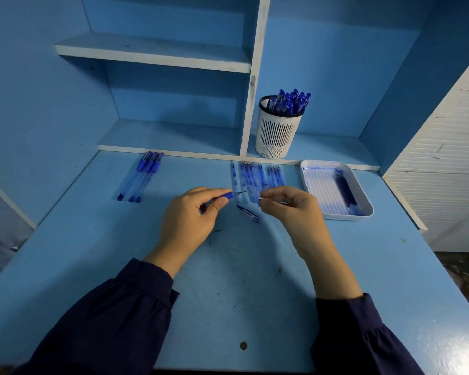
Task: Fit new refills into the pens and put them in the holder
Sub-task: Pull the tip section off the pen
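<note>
Right hand point(287, 207) pinches a thin clear piece point(261, 198), too small to identify. Left hand point(190, 215) grips a blue pen point(226, 196), its barrel mostly hidden in the curled fingers, tip exposed. Loose cap point(248, 213) on the desk point(228, 280). White holder point(278, 136): capped pens point(290, 101). Ink-stained tray point(363, 201): dark refills point(345, 190). Refill row point(255, 177) beside the tray.
</note>
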The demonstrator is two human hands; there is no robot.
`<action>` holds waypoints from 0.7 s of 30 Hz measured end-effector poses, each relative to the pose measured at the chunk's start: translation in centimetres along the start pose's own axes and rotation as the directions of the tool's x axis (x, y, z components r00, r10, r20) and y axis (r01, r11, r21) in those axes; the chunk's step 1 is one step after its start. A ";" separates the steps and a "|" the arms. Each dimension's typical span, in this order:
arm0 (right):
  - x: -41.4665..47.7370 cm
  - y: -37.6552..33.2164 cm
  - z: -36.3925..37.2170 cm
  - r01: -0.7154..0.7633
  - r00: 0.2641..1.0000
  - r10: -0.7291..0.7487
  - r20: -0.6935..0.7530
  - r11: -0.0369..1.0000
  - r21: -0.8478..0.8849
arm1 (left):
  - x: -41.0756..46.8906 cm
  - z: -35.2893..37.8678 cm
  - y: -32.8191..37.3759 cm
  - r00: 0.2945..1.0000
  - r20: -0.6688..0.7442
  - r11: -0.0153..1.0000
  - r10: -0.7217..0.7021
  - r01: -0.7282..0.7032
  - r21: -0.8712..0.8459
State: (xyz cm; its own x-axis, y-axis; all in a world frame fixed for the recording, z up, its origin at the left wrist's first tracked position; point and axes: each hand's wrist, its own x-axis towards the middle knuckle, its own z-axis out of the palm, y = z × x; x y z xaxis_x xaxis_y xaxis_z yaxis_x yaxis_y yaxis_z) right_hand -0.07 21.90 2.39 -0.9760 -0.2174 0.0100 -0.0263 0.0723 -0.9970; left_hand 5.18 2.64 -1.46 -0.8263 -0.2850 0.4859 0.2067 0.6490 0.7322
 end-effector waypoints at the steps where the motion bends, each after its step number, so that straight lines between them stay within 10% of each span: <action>1: 0.0 0.1 0.2 0.014 1.000 -0.013 0.013 0.997 -0.080 | 0.0 0.0 0.0 1.000 -0.009 1.000 -0.006 0.006 0.005; 11: -0.4 1.3 2.2 0.363 0.921 -0.147 0.361 0.661 -0.657 | 0.1 -0.1 0.0 1.000 -0.015 1.000 0.000 0.001 0.022; 21: -0.2 0.4 0.9 0.204 0.978 -0.163 0.132 0.884 -0.421 | 0.0 0.1 -0.2 0.999 0.024 0.998 0.048 -0.049 0.025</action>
State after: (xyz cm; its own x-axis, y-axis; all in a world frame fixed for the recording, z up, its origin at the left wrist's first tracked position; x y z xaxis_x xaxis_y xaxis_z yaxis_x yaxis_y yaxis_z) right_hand 0.35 21.09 1.94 -0.9216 -0.3526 0.1625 -0.3135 0.4290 -0.8472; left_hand 5.09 2.56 -1.61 -0.8275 -0.2367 0.5091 0.2335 0.6796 0.6954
